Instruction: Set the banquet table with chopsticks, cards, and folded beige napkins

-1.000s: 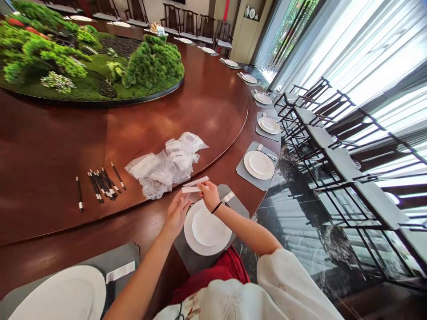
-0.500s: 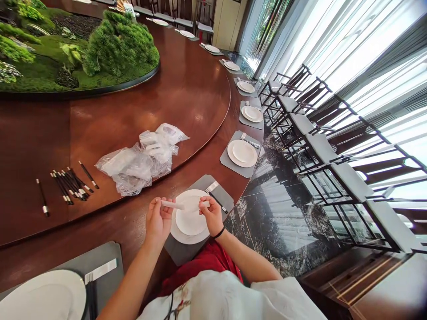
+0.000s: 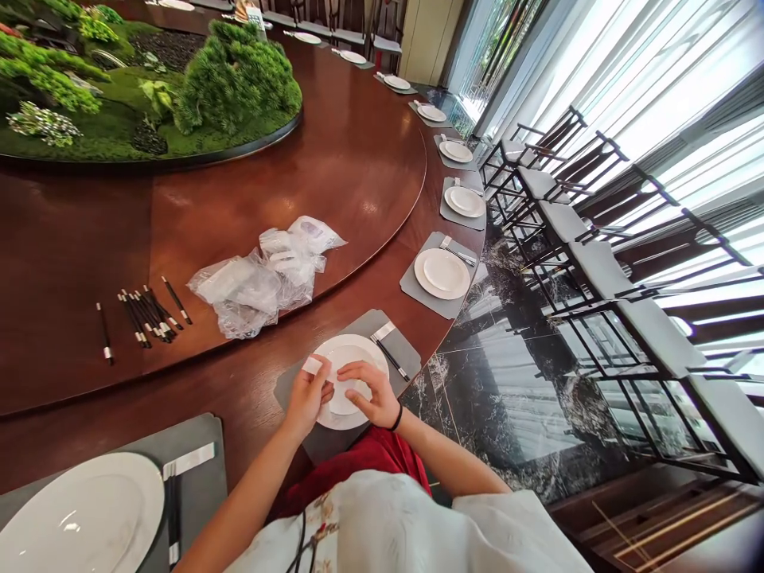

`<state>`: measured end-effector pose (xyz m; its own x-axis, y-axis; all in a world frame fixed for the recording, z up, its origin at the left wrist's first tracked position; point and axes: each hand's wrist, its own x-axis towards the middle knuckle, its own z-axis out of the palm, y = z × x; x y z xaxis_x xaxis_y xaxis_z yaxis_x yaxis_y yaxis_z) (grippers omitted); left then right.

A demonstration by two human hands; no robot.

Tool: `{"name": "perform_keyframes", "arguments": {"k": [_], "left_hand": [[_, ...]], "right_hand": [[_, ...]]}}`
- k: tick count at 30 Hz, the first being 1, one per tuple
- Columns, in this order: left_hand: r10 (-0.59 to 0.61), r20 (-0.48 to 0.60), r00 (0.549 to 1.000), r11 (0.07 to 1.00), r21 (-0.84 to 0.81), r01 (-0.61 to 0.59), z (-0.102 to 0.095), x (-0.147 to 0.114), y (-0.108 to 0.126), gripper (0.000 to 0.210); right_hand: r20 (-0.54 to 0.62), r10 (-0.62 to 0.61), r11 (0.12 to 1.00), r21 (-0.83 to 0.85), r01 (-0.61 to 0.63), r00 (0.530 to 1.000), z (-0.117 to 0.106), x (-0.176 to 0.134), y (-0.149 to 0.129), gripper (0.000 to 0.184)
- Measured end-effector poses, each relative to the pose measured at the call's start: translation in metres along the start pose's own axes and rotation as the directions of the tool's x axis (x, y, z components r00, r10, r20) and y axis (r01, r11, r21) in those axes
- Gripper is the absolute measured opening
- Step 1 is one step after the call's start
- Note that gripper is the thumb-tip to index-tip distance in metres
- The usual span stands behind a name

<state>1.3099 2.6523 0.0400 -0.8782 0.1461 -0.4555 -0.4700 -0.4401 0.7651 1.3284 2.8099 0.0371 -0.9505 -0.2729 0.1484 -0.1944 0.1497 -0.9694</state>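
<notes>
My left hand (image 3: 309, 396) is closed on a small white strip (image 3: 313, 364), its short end sticking out past the thumb; what the strip is made of I cannot tell. Close by on the right, my right hand (image 3: 376, 395) has its thumb and fingers apart, with nothing visible in them. Both hands are over a stack of white plates (image 3: 353, 344) on a grey placemat (image 3: 401, 338). Black chopsticks (image 3: 391, 358) lie beside the plates, their upper end on a whitish rest (image 3: 383, 330).
Crumpled clear plastic bags (image 3: 251, 290) and several loose black chopsticks (image 3: 149, 314) lie on the raised round tabletop (image 3: 358, 191). A moss garden centrepiece (image 3: 232, 87) stands behind. More place settings follow the table's edge. Chairs (image 3: 621, 263) line the curtained window.
My hands have come closer together over the plates. The right hand has let go of the white piece it pinched and spread its fingers. The left hand still holds a white strip.
</notes>
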Motion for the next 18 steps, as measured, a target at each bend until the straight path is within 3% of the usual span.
{"name": "perform_keyframes", "arguments": {"k": [4, 7, 10, 13, 15, 18], "left_hand": [[-0.223, 0.160, 0.962, 0.959, 0.213, 0.187, -0.005, 0.009, -0.016, 0.040], [-0.253, 0.150, 0.956, 0.947, 0.240, 0.213, -0.005, 0.012, -0.032, 0.042], [-0.231, 0.084, 0.969, 0.965, 0.142, 0.218, -0.007, 0.011, -0.040, 0.039], [-0.230, 0.059, 0.971, 0.971, 0.077, 0.226, -0.013, 0.006, -0.038, 0.035], [-0.226, 0.032, 0.974, 0.972, 0.069, 0.224, -0.016, 0.003, -0.035, 0.034], [-0.219, -0.013, 0.976, 0.975, 0.037, 0.219, -0.019, -0.001, -0.030, 0.034]], "right_hand": [[0.090, 0.280, 0.952, 0.106, -0.289, 0.956, -0.008, -0.009, 0.027, 0.039], [0.159, 0.362, 0.925, 0.061, -0.375, 0.918, -0.032, -0.015, 0.074, 0.033], [-0.054, 0.517, 0.845, -0.122, -0.520, 0.854, -0.078, -0.023, 0.129, 0.023], [-0.273, 0.643, 0.607, -0.388, -0.694, 0.715, -0.124, -0.030, 0.174, 0.012], [-0.301, 0.677, 0.504, -0.476, -0.721, 0.672, -0.142, -0.033, 0.193, 0.007], [-0.267, 0.707, 0.458, -0.534, -0.711, 0.655, -0.146, -0.035, 0.208, 0.003]]}}
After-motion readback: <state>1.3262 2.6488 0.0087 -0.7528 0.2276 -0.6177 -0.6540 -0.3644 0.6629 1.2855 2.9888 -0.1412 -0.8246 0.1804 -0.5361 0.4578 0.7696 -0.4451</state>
